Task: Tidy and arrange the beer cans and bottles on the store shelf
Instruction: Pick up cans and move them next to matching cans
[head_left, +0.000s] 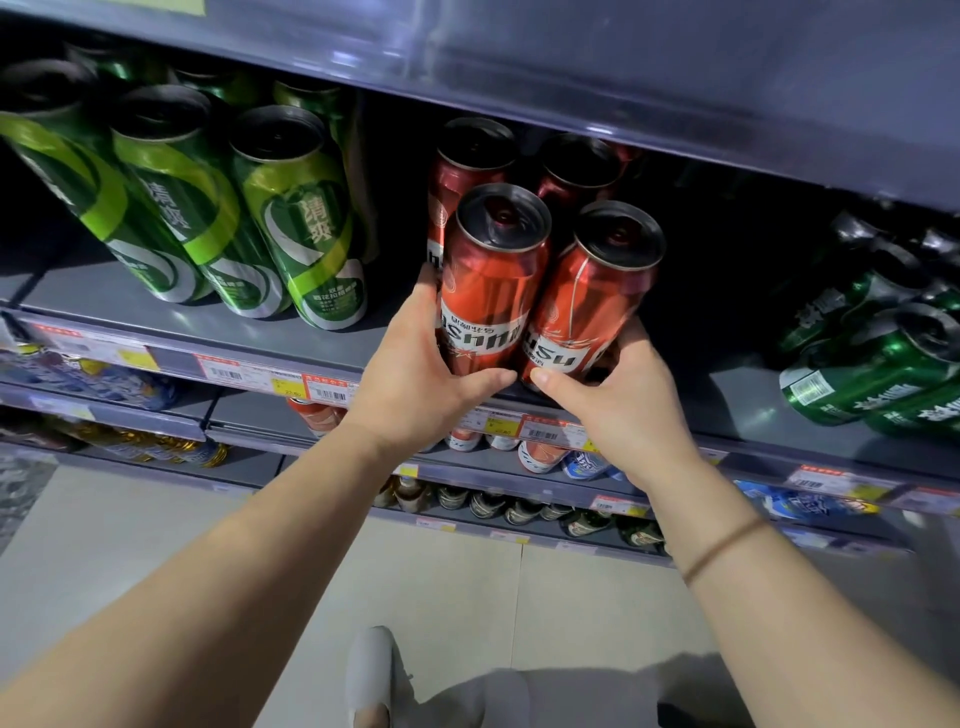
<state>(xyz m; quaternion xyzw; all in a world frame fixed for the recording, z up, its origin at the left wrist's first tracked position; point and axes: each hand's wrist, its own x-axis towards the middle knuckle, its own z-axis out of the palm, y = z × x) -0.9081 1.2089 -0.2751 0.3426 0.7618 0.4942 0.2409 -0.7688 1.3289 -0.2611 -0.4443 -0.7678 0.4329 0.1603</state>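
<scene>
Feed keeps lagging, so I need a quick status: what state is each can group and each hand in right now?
Left hand: grips left front red can.
Right hand: grips right front red can.
Rear red cans: upright, untouched.
Light green cans: upright, in a row.
Dark green cans: grouped at right, untouched.

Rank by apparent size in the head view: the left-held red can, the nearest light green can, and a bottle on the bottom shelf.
1-2. Left-held red can and nearest light green can: alike, unranked.
3. Bottom-shelf bottle: smallest, but farther away.
</scene>
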